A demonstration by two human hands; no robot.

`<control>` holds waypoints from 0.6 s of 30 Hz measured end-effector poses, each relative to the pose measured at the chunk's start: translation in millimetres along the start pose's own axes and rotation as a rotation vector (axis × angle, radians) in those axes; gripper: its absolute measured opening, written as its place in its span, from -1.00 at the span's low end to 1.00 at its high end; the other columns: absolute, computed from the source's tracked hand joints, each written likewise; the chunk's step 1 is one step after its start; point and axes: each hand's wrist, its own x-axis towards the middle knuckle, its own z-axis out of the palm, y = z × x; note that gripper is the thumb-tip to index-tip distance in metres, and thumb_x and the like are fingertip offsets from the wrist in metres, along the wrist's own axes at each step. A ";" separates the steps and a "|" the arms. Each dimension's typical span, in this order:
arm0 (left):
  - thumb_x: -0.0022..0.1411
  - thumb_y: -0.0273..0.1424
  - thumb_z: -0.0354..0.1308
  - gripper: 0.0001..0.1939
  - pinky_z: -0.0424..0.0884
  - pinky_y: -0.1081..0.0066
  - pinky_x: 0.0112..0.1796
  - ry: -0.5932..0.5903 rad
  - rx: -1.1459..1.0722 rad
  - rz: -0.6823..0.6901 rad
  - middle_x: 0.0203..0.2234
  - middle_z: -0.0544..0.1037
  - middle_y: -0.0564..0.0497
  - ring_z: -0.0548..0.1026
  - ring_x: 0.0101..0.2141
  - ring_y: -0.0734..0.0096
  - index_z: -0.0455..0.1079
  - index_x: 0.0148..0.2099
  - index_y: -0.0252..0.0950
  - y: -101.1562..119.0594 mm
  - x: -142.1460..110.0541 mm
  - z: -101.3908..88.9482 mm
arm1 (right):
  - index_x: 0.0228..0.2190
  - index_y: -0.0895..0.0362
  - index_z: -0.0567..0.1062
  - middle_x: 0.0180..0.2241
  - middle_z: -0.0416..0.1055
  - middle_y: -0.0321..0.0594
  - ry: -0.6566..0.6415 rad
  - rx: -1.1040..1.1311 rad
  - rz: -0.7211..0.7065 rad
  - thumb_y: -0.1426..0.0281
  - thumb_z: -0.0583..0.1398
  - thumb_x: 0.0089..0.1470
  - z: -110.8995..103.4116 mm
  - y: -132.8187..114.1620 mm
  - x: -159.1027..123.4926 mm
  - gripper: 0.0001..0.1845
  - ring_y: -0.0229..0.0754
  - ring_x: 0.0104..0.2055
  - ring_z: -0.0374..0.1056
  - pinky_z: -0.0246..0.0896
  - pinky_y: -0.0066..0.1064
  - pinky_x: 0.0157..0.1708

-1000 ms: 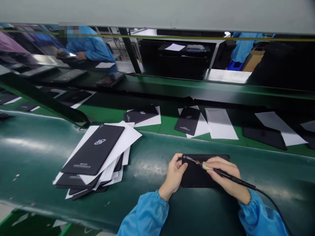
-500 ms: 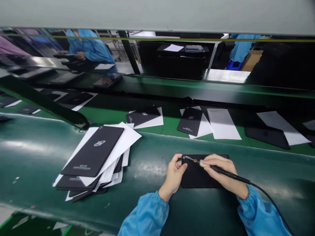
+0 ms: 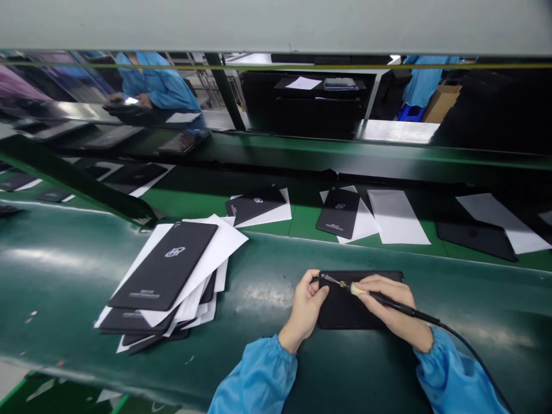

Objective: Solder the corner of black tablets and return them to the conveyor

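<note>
A black tablet-like panel (image 3: pixel 347 313) lies flat on the green bench in front of me. My left hand (image 3: pixel 303 315) pinches its upper left corner between thumb and fingers. In my right hand (image 3: pixel 405 330) is a corded soldering iron (image 3: pixel 401 307), held like a pen across the panel. Its metal tip points left and reaches the corner by my left fingertips; whether it touches is too small to tell. My right hand hides part of the panel's right side.
To the left stands a pile of black tablets (image 3: pixel 166 270) interleaved with white sheets (image 3: pixel 228 238). Beyond the bench edge, a green conveyor belt (image 3: pixel 302 221) carries more tablets and paper. A slanting green post (image 3: pixel 86 181) rises at left. A co-worker (image 3: pixel 159 80) sits across.
On the belt, the tablets and sheets have shifted slightly right. My hands, the panel and the iron have hardly moved. A bright patch now shows at the co-worker's hands.
</note>
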 end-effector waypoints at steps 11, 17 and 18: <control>0.12 -0.35 0.33 -0.65 0.43 0.50 -0.40 0.024 -0.004 0.014 -0.43 0.62 0.05 0.56 -0.48 0.44 0.26 -0.11 -0.24 -3.3 0.9 -0.4 | -0.20 0.06 0.61 -0.30 0.56 -0.20 0.175 -0.056 0.082 0.37 0.24 0.25 5.4 -8.4 -16.7 -0.87 -0.12 -0.30 0.51 0.47 -0.37 -0.29; 0.11 -0.37 0.33 -0.64 0.41 0.52 -0.41 0.048 -0.009 0.013 -0.43 0.62 0.06 0.53 -0.50 0.50 0.26 -0.10 -0.24 -3.7 1.3 -0.4 | -0.13 0.06 0.59 -0.21 0.56 -0.20 0.175 -0.055 0.149 0.39 0.23 0.24 22.0 -10.6 -34.7 -0.82 -0.13 -0.24 0.54 0.51 -0.39 -0.22; 0.11 -0.37 0.33 -0.64 0.41 0.52 -0.41 0.048 -0.009 0.013 -0.43 0.62 0.06 0.53 -0.51 0.50 0.26 -0.11 -0.24 -3.9 1.4 -0.7 | -0.12 0.05 0.59 -0.21 0.56 -0.21 0.184 -0.065 0.139 0.41 0.22 0.24 25.0 -10.0 -36.9 -0.81 -0.14 -0.25 0.54 0.51 -0.40 -0.21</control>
